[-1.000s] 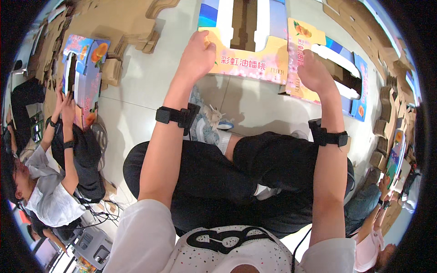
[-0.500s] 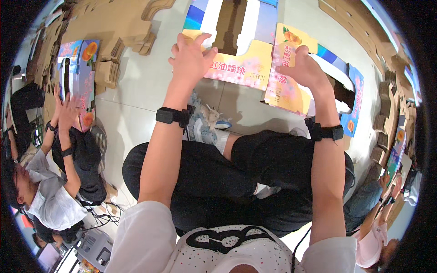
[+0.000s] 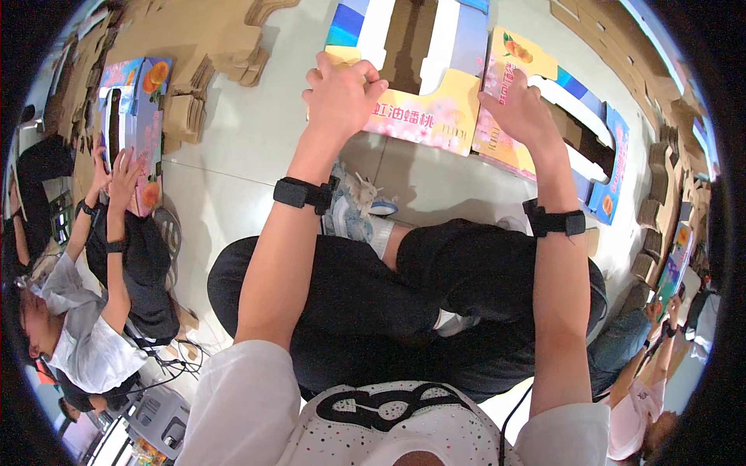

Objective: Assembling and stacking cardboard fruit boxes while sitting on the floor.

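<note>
Two flat-lying fruit cartons with yellow and pink printed end panels and blue sides are on the floor in front of me. My left hand is at the near left corner of the left carton, its fingers bent over the yellow end panel and thumb close to the index finger. A long opening in this carton shows brown inside white edges. My right hand lies over the end panel of the right carton, thumb and fingers apart, touching its surface. The two cartons meet at their neighbouring corners.
Stacks of brown cardboard blanks lie at the far left, with more cardboard along the right. A co-worker at left handles a similar carton. Another person works at the right. Cables lie at lower left.
The left carton sits slightly further right and away from me, my left hand with it; its fingers are more bent. My right hand has shifted slightly along the right carton's panel.
</note>
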Action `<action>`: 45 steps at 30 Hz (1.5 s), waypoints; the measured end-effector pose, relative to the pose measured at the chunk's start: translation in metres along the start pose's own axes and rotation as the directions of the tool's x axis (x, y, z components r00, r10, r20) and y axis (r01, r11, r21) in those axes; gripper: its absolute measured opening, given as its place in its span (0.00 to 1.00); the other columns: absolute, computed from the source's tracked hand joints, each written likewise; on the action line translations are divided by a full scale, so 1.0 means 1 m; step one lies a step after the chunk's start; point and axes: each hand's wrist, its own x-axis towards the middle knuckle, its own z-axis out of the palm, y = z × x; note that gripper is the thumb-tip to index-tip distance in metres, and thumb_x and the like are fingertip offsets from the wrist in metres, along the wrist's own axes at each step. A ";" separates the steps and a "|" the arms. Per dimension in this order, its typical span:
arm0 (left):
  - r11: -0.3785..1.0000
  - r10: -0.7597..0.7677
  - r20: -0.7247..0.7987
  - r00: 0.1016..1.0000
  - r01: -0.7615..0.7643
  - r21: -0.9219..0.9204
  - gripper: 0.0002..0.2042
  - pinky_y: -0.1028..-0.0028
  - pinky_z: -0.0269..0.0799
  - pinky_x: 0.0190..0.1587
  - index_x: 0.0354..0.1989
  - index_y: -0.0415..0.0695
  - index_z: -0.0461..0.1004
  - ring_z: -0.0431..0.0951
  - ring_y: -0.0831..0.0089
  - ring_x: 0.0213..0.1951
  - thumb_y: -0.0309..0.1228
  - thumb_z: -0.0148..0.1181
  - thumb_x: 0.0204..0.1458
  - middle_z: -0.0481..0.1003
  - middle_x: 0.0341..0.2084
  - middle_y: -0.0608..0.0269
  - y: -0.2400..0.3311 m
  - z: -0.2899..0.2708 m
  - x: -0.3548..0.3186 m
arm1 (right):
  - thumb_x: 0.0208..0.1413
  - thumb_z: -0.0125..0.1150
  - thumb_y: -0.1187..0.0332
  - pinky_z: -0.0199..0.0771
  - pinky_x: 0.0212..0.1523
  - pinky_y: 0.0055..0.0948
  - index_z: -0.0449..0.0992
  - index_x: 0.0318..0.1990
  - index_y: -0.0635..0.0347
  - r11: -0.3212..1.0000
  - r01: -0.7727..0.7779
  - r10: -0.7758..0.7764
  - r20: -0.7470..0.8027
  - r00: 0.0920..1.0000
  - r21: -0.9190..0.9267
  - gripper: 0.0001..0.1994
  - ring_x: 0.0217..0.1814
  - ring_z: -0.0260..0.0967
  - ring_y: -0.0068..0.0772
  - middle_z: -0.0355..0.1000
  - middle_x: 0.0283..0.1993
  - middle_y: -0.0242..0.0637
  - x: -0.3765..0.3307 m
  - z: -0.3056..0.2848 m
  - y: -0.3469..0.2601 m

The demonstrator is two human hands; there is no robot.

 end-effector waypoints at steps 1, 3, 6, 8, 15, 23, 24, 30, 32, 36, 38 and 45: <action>1.000 0.002 0.025 1.000 -0.003 0.006 0.12 0.37 0.63 0.54 0.41 0.60 0.79 0.61 0.30 0.58 0.48 0.62 0.51 0.58 0.60 0.40 0.000 0.000 0.001 | 0.51 0.59 0.40 0.69 0.58 0.51 0.51 0.68 0.69 1.000 0.000 -0.001 0.016 1.000 0.015 0.47 0.58 0.66 0.71 0.63 0.55 0.76 0.000 0.001 -0.002; 1.000 0.009 0.028 1.000 -0.009 -0.009 0.12 0.37 0.63 0.54 0.41 0.60 0.79 0.61 0.30 0.58 0.47 0.63 0.51 0.58 0.59 0.40 -0.002 0.001 0.003 | 0.49 0.61 0.40 0.68 0.59 0.51 0.52 0.67 0.69 0.997 -0.054 0.054 0.003 0.999 0.052 0.48 0.60 0.65 0.68 0.63 0.57 0.73 0.000 0.001 -0.005; 0.999 0.028 0.020 0.999 -0.028 -0.018 0.11 0.40 0.64 0.53 0.40 0.58 0.79 0.63 0.35 0.56 0.45 0.63 0.51 0.59 0.58 0.40 -0.002 0.003 0.002 | 0.45 0.64 0.40 0.68 0.60 0.51 0.50 0.67 0.68 0.994 -0.102 0.103 -0.022 0.994 0.026 0.51 0.61 0.65 0.65 0.62 0.58 0.70 -0.005 -0.004 -0.017; 0.999 0.037 0.008 0.999 -0.037 -0.010 0.10 0.44 0.65 0.52 0.38 0.57 0.80 0.65 0.39 0.54 0.44 0.63 0.51 0.59 0.58 0.41 -0.006 0.004 0.003 | 0.44 0.64 0.39 0.68 0.60 0.51 0.48 0.69 0.66 0.995 -0.094 0.092 -0.033 0.995 -0.037 0.53 0.61 0.65 0.66 0.61 0.59 0.72 -0.003 -0.012 -0.019; 0.963 0.106 -0.099 0.989 -0.127 -0.238 0.16 0.49 0.65 0.56 0.50 0.48 0.74 0.65 0.40 0.57 0.37 0.58 0.54 0.64 0.56 0.38 -0.023 0.014 0.017 | 0.37 0.74 0.54 0.74 0.54 0.46 0.57 0.67 0.59 0.984 0.077 0.006 -0.456 0.890 0.163 0.48 0.55 0.68 0.68 0.67 0.49 0.71 0.001 -0.044 -0.003; 0.395 -0.222 0.030 0.975 0.118 -0.911 0.33 0.59 0.58 0.63 0.64 0.33 0.61 0.64 0.54 0.63 0.52 0.38 0.63 0.64 0.61 0.38 -0.032 -0.002 0.028 | 0.39 0.70 0.64 0.61 0.65 0.39 0.65 0.65 0.55 0.743 0.664 -0.573 -0.428 0.699 0.090 0.40 0.63 0.63 0.49 0.68 0.60 0.46 -0.031 -0.072 -0.056; 0.329 -0.277 0.048 0.960 0.142 -0.933 0.35 0.61 0.56 0.64 0.65 0.34 0.59 0.63 0.56 0.64 0.55 0.34 0.63 0.64 0.61 0.40 -0.025 -0.012 0.023 | 0.39 0.69 0.64 0.59 0.66 0.40 0.65 0.65 0.56 0.706 0.706 -0.630 -0.401 0.664 0.060 0.39 0.64 0.62 0.49 0.67 0.61 0.47 -0.031 -0.071 -0.054; 0.284 -0.293 -0.012 0.956 0.075 -0.956 0.37 0.66 0.54 0.65 0.65 0.33 0.60 0.63 0.62 0.62 0.57 0.34 0.63 0.66 0.60 0.47 -0.012 -0.026 0.021 | 0.45 0.70 0.53 0.59 0.66 0.40 0.65 0.64 0.62 0.705 0.708 -0.652 -0.437 0.620 -0.049 0.39 0.66 0.60 0.51 0.65 0.62 0.51 -0.005 -0.051 -0.032; 0.288 -0.234 -0.025 0.972 0.045 -0.956 0.37 0.67 0.54 0.65 0.64 0.32 0.61 0.64 0.64 0.61 0.57 0.36 0.63 0.67 0.59 0.49 -0.010 -0.023 0.022 | 0.40 0.73 0.47 0.74 0.50 0.41 0.63 0.64 0.58 0.818 0.571 -0.485 -0.618 0.618 -0.070 0.44 0.52 0.71 0.56 0.69 0.51 0.66 0.009 -0.034 -0.017; 0.214 -0.215 -0.011 0.977 0.036 -0.976 0.33 0.69 0.57 0.62 0.59 0.33 0.65 0.65 0.69 0.58 0.55 0.39 0.63 0.69 0.54 0.55 -0.007 -0.025 0.018 | 0.43 0.73 0.44 0.75 0.48 0.36 0.62 0.64 0.64 0.722 -0.036 0.205 -0.164 0.965 0.691 0.46 0.52 0.73 0.47 0.70 0.53 0.59 0.010 -0.025 -0.020; 0.174 -0.222 0.003 0.975 0.043 -0.984 0.32 0.69 0.57 0.62 0.58 0.34 0.66 0.66 0.70 0.57 0.54 0.40 0.63 0.70 0.52 0.56 -0.006 -0.027 0.017 | 0.48 0.70 0.44 0.72 0.50 0.29 0.56 0.68 0.66 0.619 0.004 0.055 -0.049 0.997 0.785 0.48 0.50 0.74 0.35 0.72 0.52 0.50 0.007 -0.025 -0.023; 0.303 -0.219 0.090 0.972 0.156 -0.940 0.32 0.53 0.50 0.60 0.59 0.46 0.67 0.62 0.73 0.61 0.60 0.38 0.59 0.68 0.58 0.66 -0.013 -0.039 0.019 | 0.41 0.75 0.47 0.74 0.49 0.31 0.56 0.68 0.65 0.520 0.041 0.033 -0.068 0.997 0.853 0.50 0.52 0.74 0.39 0.71 0.54 0.50 0.001 -0.021 -0.028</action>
